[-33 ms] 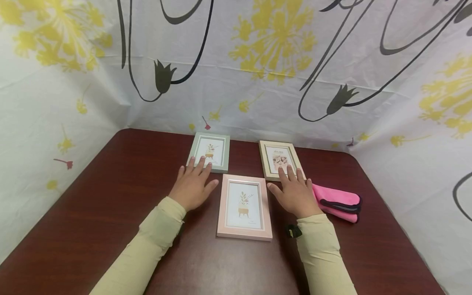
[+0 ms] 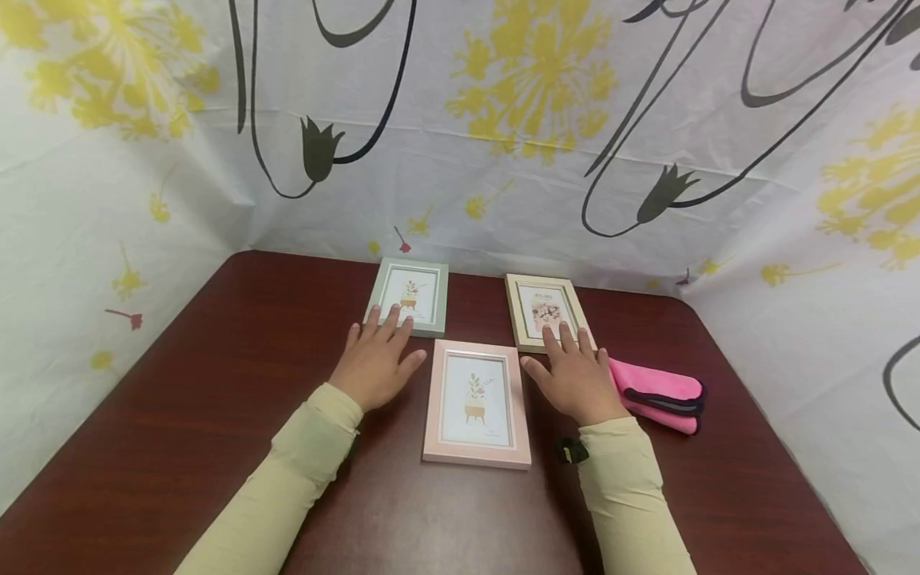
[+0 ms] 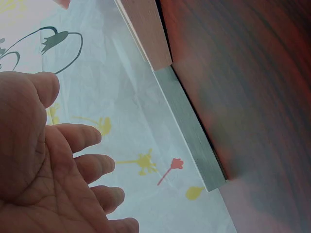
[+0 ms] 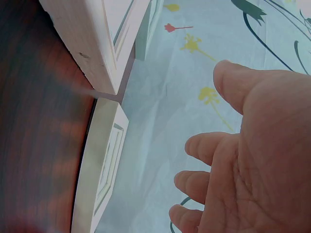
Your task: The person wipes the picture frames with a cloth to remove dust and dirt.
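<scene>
Three picture frames lie flat on the table in the head view. The pink frame [image 2: 476, 403] is nearest, with a printed potted plant in it. Behind it to the left is the green frame [image 2: 411, 289], and to the right the cream frame [image 2: 543, 299]. My left hand [image 2: 375, 363] is spread palm down, its fingertips hiding the green frame's near left corner. Spread the same way, my right hand [image 2: 578, 383] covers part of the cream frame's near edge. Both wrist views show a gap between each hand and the frames; neither holds anything.
A folded pink cloth [image 2: 657, 383] with dark edging lies just right of my right hand. The dark red-brown table [image 2: 180, 415] backs onto a white patterned sheet [image 2: 431, 184], which also hangs along both sides.
</scene>
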The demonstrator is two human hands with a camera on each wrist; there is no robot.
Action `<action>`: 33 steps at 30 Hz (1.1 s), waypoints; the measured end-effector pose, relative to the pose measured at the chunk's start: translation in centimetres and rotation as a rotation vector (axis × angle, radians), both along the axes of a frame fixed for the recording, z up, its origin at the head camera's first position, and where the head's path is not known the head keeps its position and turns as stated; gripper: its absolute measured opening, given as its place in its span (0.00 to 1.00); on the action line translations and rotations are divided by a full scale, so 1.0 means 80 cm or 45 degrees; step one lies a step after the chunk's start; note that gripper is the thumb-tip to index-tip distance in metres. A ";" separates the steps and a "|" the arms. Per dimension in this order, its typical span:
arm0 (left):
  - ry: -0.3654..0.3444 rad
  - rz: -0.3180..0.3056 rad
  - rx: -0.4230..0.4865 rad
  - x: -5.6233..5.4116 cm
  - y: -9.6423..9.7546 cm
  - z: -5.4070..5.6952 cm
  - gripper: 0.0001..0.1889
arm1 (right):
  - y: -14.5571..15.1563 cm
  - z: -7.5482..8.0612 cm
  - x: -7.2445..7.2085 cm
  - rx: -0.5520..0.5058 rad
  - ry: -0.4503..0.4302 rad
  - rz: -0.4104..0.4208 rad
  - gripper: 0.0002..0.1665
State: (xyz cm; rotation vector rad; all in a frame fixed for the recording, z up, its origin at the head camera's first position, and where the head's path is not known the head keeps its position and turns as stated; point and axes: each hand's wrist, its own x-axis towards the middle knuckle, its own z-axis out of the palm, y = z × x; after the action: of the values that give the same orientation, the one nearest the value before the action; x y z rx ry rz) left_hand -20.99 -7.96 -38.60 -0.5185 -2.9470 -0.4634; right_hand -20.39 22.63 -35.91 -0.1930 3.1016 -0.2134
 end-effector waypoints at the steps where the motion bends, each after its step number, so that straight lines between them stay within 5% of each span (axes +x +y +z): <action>1: -0.001 0.000 0.004 0.000 0.000 0.000 0.34 | 0.000 0.000 0.000 0.003 0.004 0.003 0.44; 14: -0.019 -0.021 0.008 -0.001 -0.001 -0.001 0.35 | 0.013 -0.001 -0.003 -0.018 0.011 0.028 0.45; 19: -0.179 -0.121 0.026 -0.001 0.001 0.000 0.34 | 0.063 0.007 0.000 -0.058 -0.016 -0.069 0.55; 25: -0.395 -0.256 0.004 0.004 0.009 -0.003 0.34 | 0.139 0.005 0.015 -0.106 -0.250 -0.175 0.62; 29: -0.449 -0.252 0.012 0.009 0.016 -0.006 0.40 | 0.167 -0.009 0.018 -0.124 -0.326 -0.166 0.60; 33: -0.503 -0.237 -0.002 0.016 0.021 -0.009 0.45 | 0.176 -0.023 0.017 -0.117 -0.270 -0.178 0.51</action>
State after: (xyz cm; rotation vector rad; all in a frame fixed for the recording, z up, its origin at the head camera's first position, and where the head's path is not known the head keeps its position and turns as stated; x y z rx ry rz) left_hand -19.69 -6.29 -39.34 -0.7891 -3.2856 -0.6512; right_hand -19.03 36.70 -37.78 0.0435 2.8975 -0.3557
